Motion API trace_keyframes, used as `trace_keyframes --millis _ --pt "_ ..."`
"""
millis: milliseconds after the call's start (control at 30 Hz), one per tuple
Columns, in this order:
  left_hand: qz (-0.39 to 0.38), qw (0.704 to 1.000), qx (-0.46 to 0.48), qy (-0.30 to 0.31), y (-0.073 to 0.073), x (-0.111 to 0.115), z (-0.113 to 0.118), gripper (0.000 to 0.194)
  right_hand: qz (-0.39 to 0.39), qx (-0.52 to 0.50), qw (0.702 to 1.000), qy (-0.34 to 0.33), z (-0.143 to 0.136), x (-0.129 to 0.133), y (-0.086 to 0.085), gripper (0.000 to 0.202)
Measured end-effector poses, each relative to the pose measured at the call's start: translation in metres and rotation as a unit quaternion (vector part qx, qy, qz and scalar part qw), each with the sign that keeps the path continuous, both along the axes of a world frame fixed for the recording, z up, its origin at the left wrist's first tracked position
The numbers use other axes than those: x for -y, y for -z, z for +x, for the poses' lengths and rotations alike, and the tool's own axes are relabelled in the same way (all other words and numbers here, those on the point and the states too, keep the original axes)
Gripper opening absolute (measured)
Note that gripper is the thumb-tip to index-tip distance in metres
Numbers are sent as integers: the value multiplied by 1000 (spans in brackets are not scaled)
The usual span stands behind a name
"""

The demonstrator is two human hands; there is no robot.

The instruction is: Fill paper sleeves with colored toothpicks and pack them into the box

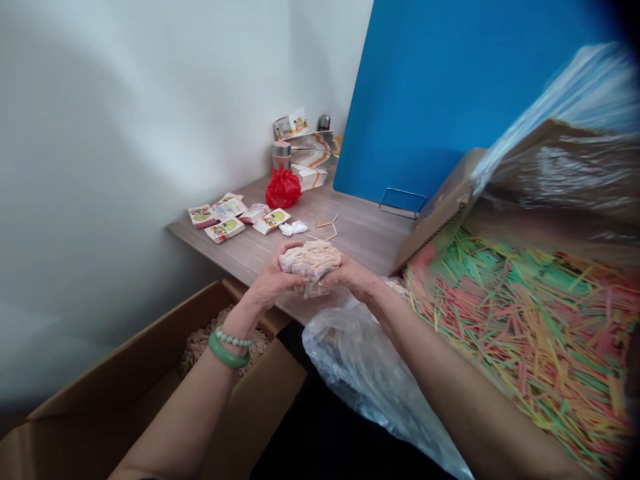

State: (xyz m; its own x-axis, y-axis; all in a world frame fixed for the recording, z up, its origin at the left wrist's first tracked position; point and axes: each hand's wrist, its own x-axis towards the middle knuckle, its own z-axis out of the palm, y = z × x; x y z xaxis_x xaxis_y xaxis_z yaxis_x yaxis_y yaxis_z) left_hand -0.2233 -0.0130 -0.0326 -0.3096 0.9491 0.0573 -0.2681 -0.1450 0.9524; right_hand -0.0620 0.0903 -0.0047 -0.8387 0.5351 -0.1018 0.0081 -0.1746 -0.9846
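Note:
Above the table's front edge, my left hand and my right hand grip a bundle of thin cream-coloured sticks from its two sides. The thumbs press along its near side, and part of the fingers is hidden behind it. Something whitish, perhaps a clear wrapper or a packet, shows just below the bundle; I cannot make out which. A few loose sticks lie on the table beyond my hands, near a crumpled white tissue.
Small printed cartons, a red plastic bag and a lidded canister stand on the table. A carton of coloured sticks is at right, a cardboard box at lower left. Clear plastic drapes below my right arm.

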Motion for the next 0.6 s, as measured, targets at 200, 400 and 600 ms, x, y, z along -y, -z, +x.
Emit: trace_keyframes --millis 200,400,600 --pt "-26 994 -46 91 24 9 -5 78 50 47 997 -24 12 -1 29 76" --pt "-7 990 -71 119 30 10 2 94 68 30 997 -17 8 0 30 74" --pt "76 993 -35 81 45 -2 23 93 101 -5 995 20 7 15 35 68"
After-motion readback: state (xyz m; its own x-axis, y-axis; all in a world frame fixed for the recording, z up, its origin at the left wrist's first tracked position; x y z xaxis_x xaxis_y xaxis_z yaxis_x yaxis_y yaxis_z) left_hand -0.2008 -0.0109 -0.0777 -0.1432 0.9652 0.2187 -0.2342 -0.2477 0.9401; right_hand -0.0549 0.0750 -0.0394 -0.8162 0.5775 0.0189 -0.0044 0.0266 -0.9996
